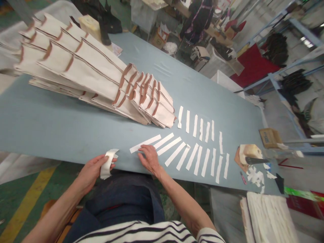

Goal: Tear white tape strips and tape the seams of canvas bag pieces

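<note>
My left hand (95, 167) is closed around a small bunch of white strips (107, 163), held curved at the table's front edge. My right hand (150, 158) rests over the tabletop, fingers apart, at the near side of a white strip (148, 142) that lies slanted on the table. Its fingertips meet the strip's edge; whether they press on it is hard to see. To the right, several more white strips (174, 154) lie fanned out in a row. Behind these runs a second row of shorter-looking strips (195, 125).
Overlapping stacks of cream pieces with brown edges (96, 67) cover the table's (63, 125) back left. At the right end are a tape dispenser (250, 157), crumpled white scraps (255, 176), a pink cutter (243, 178) and a cardboard box (269, 137). A person (199, 20) is beyond the table.
</note>
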Action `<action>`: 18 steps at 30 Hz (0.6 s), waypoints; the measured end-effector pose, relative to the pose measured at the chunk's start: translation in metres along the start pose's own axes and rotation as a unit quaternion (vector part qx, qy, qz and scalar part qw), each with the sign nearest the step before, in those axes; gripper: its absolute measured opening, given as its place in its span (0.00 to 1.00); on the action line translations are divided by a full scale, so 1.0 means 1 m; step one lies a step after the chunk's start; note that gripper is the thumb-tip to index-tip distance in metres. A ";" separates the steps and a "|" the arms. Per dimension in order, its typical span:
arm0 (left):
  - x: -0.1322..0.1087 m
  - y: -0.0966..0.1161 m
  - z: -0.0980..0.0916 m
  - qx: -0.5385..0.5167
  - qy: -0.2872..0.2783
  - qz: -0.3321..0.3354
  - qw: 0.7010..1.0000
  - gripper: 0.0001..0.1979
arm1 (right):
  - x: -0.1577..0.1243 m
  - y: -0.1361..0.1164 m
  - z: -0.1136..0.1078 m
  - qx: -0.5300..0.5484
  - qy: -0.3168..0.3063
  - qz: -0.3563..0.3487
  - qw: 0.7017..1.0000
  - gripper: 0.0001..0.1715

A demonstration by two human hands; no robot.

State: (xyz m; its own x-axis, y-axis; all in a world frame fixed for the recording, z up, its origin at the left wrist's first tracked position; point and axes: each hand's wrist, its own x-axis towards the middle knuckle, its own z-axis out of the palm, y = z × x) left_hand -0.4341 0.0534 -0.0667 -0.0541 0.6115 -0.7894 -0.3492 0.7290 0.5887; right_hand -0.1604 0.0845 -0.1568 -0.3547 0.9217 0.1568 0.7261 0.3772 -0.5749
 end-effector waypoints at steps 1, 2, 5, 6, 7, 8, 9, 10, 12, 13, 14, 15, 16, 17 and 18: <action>-0.001 0.002 0.004 -0.016 -0.010 0.002 1.000 0.11 | 0.001 -0.005 -0.005 0.012 0.027 0.014 0.999 0.10; -0.002 0.005 0.008 -0.031 -0.021 0.002 0.999 0.09 | 0.002 -0.012 -0.011 0.026 0.050 0.023 0.998 0.11; -0.006 0.016 0.020 -0.070 -0.070 -0.010 0.995 0.08 | 0.006 -0.040 -0.033 0.075 0.080 0.011 0.994 0.12; -0.008 0.021 0.023 -0.081 -0.089 -0.018 0.993 0.09 | 0.007 -0.052 -0.040 0.089 0.084 -0.001 0.993 0.12; -0.010 0.026 0.026 -0.092 -0.108 -0.025 0.990 0.11 | 0.009 -0.063 -0.047 0.099 0.086 -0.013 0.991 0.12; -0.013 0.031 0.029 -0.103 -0.127 -0.031 0.986 0.11 | 0.010 -0.074 -0.053 0.106 0.088 -0.026 0.990 0.12; -0.016 0.037 0.032 -0.113 -0.145 -0.036 0.982 0.12 | 0.011 -0.084 -0.059 0.111 0.090 -0.041 0.989 0.12; -0.018 0.042 0.034 -0.123 -0.162 -0.039 0.978 0.13 | 0.013 -0.092 -0.063 0.113 0.090 -0.059 0.988 0.13; -0.022 0.051 0.038 -0.140 -0.189 -0.046 0.971 0.17 | 0.015 -0.103 -0.070 0.106 0.086 -0.103 0.985 0.14; -0.023 0.055 0.040 -0.146 -0.199 -0.051 0.968 0.19 | 0.015 -0.106 -0.072 0.094 0.082 -0.126 0.984 0.14; -0.023 0.059 0.041 -0.150 -0.208 -0.057 0.965 0.21 | 0.016 -0.108 -0.073 0.077 0.075 -0.145 0.984 0.14; -0.023 0.062 0.043 -0.153 -0.215 -0.064 0.963 0.23 | 0.016 -0.109 -0.074 0.057 0.068 -0.157 0.984 0.13; -0.023 0.065 0.044 -0.155 -0.221 -0.070 0.960 0.25 | 0.016 -0.109 -0.073 0.036 0.062 -0.165 0.984 0.12; -0.023 0.068 0.044 -0.157 -0.226 -0.076 0.958 0.27 | 0.015 -0.109 -0.072 0.017 0.060 -0.169 0.984 0.12; -0.022 0.070 0.045 -0.158 -0.230 -0.082 0.957 0.28 | 0.015 -0.108 -0.071 0.001 0.061 -0.172 0.983 0.11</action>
State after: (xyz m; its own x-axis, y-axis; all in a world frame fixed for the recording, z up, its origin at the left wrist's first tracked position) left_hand -0.4151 0.1051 -0.0001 0.4169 0.6209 -0.6638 -0.5876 0.7413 0.3244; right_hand -0.2024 0.0638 -0.0351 -0.5052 0.7435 0.4381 0.5741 0.6686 -0.4726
